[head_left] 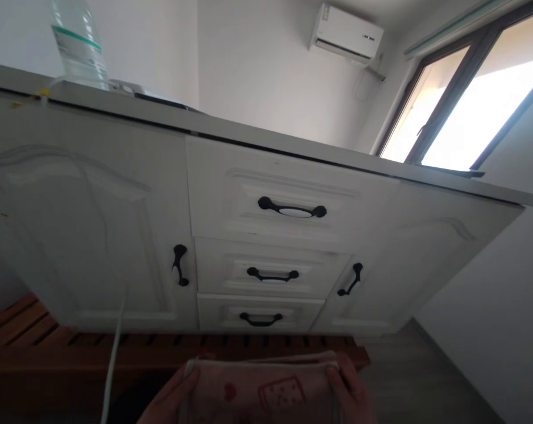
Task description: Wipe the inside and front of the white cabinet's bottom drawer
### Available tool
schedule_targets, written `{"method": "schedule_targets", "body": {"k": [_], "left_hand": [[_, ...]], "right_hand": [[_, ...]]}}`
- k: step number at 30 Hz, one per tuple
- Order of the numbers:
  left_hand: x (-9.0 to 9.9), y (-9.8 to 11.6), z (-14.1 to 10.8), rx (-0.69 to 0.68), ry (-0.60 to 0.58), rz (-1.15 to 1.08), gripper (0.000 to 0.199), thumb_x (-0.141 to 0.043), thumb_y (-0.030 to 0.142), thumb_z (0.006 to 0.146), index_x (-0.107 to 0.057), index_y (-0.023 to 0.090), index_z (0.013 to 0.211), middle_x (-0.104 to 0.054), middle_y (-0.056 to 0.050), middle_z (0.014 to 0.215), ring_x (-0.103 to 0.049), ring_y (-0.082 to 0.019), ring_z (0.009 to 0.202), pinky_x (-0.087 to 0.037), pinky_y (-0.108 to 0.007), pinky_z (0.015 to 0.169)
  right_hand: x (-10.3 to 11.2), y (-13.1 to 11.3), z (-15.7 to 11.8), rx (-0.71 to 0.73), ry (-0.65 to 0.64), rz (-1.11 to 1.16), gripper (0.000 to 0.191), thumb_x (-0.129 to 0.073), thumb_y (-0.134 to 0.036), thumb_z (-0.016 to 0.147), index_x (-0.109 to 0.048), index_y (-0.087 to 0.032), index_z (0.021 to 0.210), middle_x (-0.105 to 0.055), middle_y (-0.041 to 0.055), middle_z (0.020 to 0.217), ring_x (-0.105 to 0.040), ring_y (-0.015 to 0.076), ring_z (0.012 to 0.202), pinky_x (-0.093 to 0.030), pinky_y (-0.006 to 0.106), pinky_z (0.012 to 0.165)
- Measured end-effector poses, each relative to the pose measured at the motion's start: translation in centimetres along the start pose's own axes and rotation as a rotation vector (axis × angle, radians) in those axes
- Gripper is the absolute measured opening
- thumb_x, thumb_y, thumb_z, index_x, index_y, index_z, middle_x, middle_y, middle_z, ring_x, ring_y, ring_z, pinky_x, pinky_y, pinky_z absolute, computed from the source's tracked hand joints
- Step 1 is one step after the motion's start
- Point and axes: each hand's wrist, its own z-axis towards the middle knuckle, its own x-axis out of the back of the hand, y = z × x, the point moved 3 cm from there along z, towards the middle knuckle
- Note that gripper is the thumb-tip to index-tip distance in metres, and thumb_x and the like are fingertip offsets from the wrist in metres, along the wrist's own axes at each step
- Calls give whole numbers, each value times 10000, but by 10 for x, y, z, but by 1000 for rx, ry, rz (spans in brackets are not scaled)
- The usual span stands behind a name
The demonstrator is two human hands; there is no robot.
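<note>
I could read no text: the bottle (78,47) label and the air conditioner (346,32) mark were too blurred.

I see only the upper part of my left hand (166,396) and right hand (349,391); the bottom edge cuts off both, along with the pink cloth (260,390) between them. The plastic bottle (78,44) loses its top at the upper edge. The cloth's red print is blurred.
</note>
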Motion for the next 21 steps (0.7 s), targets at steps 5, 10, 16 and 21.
{"method": "schedule_targets", "body": {"k": [5, 10, 16, 21], "left_hand": [[-11, 5, -19, -88, 58, 44, 739, -929, 357, 619, -600, 264, 1275, -779, -5, 1112, -727, -225, 1040, -599, -254, 827], [-2, 9, -15, -135, -67, 155, 600, -972, 390, 527, -665, 235, 1019, -713, 29, 899, -660, -142, 812, -547, -215, 720], [-16, 22, -29, -227, -228, 302, 396, -855, 444, 693, -548, 232, 824, -480, 75, 722, -441, -86, 658, -396, -201, 598], [-6, 22, -20, -327, -110, 546, 401, -836, 497, 689, -634, 210, 882, -563, 46, 784, -492, -128, 760, -411, -224, 693]], "right_hand": [[-5, -13, -5, 33, 129, 19, 427, -727, -661, 762, -762, -269, 927, -720, 82, 1042, -586, 296, 1041, -436, 376, 1006], [-4, -28, -16, 246, 234, -139, 339, -622, -571, 891, -742, -254, 875, -699, 74, 947, -616, 257, 946, -466, 367, 918], [-3, -37, -11, 183, 220, -199, 414, -656, -545, 860, -731, -225, 1113, -716, 82, 1110, -646, 257, 1027, -504, 362, 904], [-6, -25, -7, 7, 198, -208, 648, -639, -615, 810, -630, -198, 1306, -699, 102, 1199, -638, 274, 1053, -484, 398, 966]]}}
